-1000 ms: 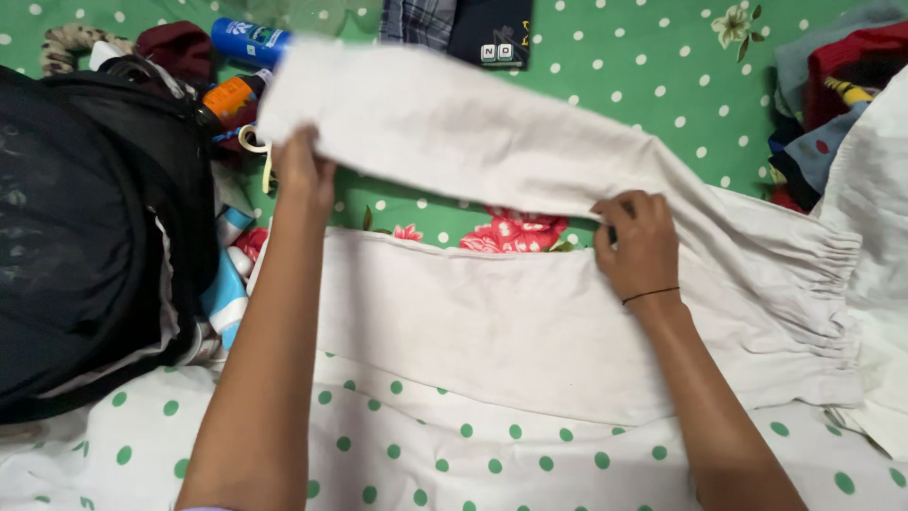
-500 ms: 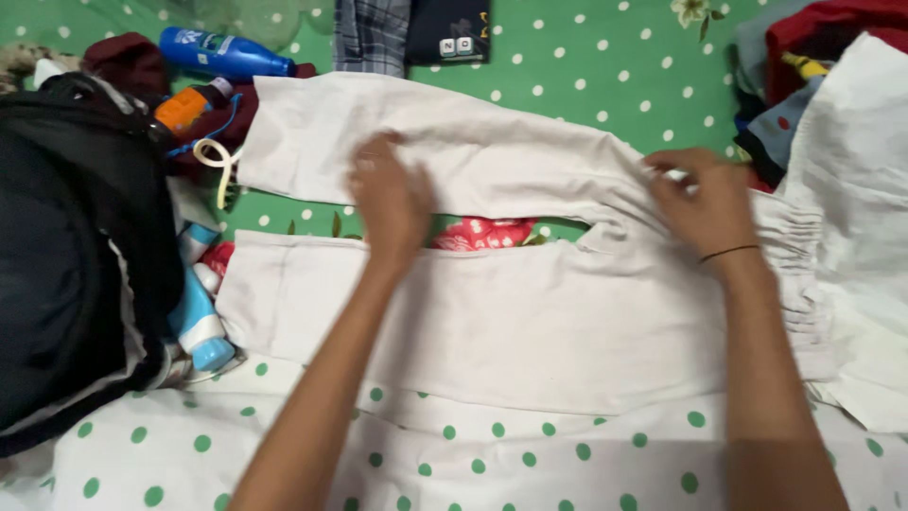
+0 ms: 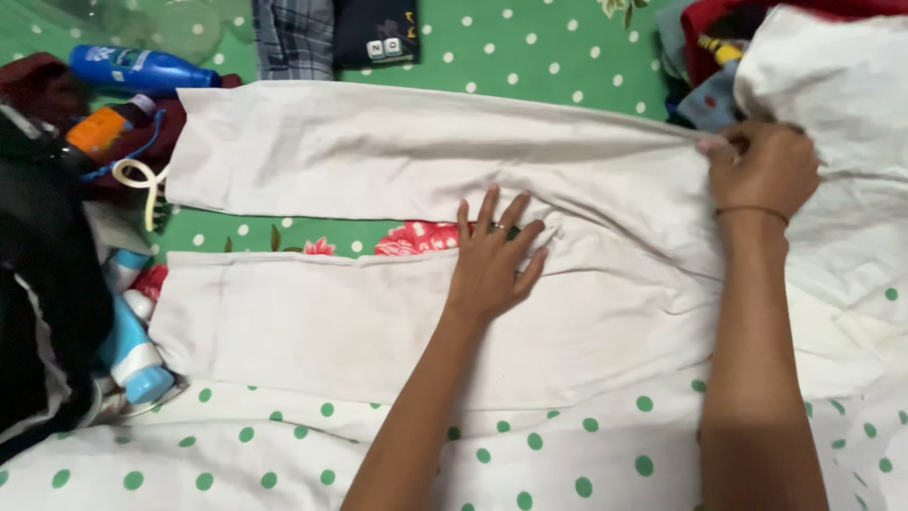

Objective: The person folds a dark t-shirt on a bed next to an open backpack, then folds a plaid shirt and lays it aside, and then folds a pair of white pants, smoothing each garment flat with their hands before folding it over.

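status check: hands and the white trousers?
Left hand flat, fingers spread, at the crotch of the white trousers. Right hand pinching the waistband. Legs laid out apart. Nothing on top.

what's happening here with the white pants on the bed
A person has a pair of off-white trousers spread flat on a green dotted sheet, the two legs pointing left with a gap between them. The left hand lies flat with fingers spread where the legs meet, pressing the cloth down. The right hand pinches the fabric at the waist end. A black bag and a blue bottle lie at the left, and a pile of clothes at the upper right.
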A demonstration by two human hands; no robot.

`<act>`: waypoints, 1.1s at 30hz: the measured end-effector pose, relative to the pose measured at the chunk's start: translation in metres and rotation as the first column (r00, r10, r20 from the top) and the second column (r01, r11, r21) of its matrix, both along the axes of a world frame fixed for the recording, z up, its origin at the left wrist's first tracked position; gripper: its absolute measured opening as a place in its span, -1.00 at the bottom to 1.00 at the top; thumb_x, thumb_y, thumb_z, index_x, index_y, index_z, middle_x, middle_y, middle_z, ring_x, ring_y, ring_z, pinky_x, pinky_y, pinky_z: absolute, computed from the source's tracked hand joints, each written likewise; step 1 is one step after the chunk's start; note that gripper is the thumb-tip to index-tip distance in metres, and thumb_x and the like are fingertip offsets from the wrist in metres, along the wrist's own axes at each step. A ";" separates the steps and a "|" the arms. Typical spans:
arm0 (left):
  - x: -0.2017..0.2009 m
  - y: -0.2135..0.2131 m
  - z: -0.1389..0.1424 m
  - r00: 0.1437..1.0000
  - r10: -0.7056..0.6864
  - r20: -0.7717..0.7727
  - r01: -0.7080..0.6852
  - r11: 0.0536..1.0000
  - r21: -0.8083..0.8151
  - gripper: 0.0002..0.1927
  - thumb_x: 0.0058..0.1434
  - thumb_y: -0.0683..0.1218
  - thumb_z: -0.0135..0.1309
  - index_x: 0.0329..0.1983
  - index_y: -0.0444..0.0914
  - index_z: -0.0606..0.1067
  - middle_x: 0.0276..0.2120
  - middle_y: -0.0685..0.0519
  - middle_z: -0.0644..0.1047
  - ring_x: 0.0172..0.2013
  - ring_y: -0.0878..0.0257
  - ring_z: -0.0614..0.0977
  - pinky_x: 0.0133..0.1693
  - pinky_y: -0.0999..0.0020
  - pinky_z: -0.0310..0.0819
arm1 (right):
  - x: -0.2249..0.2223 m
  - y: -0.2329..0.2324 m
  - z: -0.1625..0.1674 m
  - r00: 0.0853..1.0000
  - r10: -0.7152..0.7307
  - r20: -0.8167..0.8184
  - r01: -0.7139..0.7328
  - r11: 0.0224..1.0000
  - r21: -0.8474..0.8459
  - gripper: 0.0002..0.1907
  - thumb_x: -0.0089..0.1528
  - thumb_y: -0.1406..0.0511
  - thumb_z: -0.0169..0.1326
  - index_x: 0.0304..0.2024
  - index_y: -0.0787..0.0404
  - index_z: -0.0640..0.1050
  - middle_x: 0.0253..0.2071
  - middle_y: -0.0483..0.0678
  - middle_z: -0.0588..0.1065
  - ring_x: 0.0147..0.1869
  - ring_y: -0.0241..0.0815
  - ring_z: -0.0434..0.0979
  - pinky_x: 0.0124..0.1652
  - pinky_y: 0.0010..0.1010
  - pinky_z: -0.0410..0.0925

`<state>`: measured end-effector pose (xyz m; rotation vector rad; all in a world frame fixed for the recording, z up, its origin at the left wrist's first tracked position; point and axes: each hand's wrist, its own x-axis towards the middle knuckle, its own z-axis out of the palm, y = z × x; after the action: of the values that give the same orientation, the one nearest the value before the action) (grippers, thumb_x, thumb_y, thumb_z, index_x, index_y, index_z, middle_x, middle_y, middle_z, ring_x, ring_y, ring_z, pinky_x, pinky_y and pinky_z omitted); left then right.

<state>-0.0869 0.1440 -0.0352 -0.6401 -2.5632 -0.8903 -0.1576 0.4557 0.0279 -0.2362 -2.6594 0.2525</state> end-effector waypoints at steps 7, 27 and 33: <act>-0.003 -0.001 0.013 0.998 -0.032 0.051 0.033 0.999 -0.021 -0.61 0.24 0.09 0.13 0.08 -0.14 0.55 0.22 -0.11 0.42 0.34 -0.19 0.26 0.27 -0.43 -0.06 | -0.010 0.020 0.010 0.995 0.026 0.095 -0.022 0.999 -0.044 -0.66 0.08 0.05 0.47 -0.24 0.08 0.73 -0.33 -0.03 0.63 -0.26 0.09 0.60 -0.21 -0.14 0.42; -0.131 -0.067 0.058 0.946 0.324 0.015 -0.311 0.920 -0.238 -0.69 0.00 -0.17 0.30 -0.16 -0.21 0.57 -0.02 -0.09 0.50 -0.24 -0.13 0.65 -0.28 -0.05 0.51 | 0.036 0.021 0.053 0.982 0.159 0.105 -0.090 0.874 -0.478 -0.88 0.26 0.42 0.23 -0.14 0.28 0.62 -0.33 0.06 0.59 -0.48 -0.14 0.62 -0.40 -0.34 0.44; -0.034 -0.079 0.085 0.968 0.246 0.045 -0.250 0.954 0.164 -0.75 0.16 -0.30 0.21 -0.08 -0.30 0.56 -0.09 -0.06 0.54 -0.28 0.05 0.67 -0.18 0.16 0.58 | 0.081 0.016 0.065 0.960 0.265 -0.090 -0.279 0.871 -0.404 -0.83 0.18 0.51 0.15 -0.17 0.39 0.64 -0.26 0.09 0.62 -0.31 -0.12 0.69 -0.28 -0.40 0.49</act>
<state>-0.1211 0.0650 0.0496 -0.2515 -2.4828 -1.0168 -0.0770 0.4720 0.0928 0.0168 -2.5731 0.9093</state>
